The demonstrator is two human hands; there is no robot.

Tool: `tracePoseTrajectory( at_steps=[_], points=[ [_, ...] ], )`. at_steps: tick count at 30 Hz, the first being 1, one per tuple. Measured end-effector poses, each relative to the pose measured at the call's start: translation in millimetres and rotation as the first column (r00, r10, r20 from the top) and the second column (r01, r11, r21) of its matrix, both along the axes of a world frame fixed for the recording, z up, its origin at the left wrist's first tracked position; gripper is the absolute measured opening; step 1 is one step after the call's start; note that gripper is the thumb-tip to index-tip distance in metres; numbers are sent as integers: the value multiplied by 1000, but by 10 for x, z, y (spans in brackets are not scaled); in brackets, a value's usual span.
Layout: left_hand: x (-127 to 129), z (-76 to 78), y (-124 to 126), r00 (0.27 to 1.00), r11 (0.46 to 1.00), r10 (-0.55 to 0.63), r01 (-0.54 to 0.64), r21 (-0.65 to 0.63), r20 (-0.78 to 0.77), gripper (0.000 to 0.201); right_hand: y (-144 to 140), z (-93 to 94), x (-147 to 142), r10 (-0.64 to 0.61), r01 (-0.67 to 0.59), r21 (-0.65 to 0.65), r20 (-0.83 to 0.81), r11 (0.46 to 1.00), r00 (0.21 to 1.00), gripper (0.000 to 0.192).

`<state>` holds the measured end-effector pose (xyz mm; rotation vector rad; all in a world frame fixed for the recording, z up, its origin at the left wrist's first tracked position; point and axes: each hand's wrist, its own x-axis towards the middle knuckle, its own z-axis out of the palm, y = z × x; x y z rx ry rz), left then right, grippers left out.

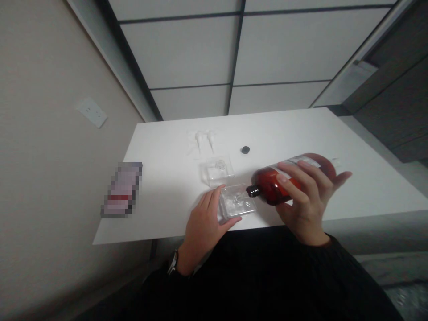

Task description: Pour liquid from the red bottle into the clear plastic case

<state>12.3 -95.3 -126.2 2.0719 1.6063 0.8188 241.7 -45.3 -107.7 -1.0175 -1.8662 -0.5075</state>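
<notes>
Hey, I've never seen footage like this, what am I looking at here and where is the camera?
The camera sits on a person's head, looking down at their own two bare hands over a white table. The right hand holds a red-brown bottle tipped on its side, its open neck at a small clear container that the left hand steadies. Farther back lie a second clear container, a small black cap and two white nozzles.

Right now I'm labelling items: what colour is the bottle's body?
Reddish amber bottle, best seen in the head view.
</notes>
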Motion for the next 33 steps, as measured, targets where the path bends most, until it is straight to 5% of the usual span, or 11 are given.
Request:
tracePoseTrajectory(
  at_steps=[33],
  points=[
    [-3, 14, 6, 1000, 1000, -12, 12, 15, 2, 78, 10, -4, 28, -7, 7, 22, 4, 1000, 1000, 73]
  ],
)
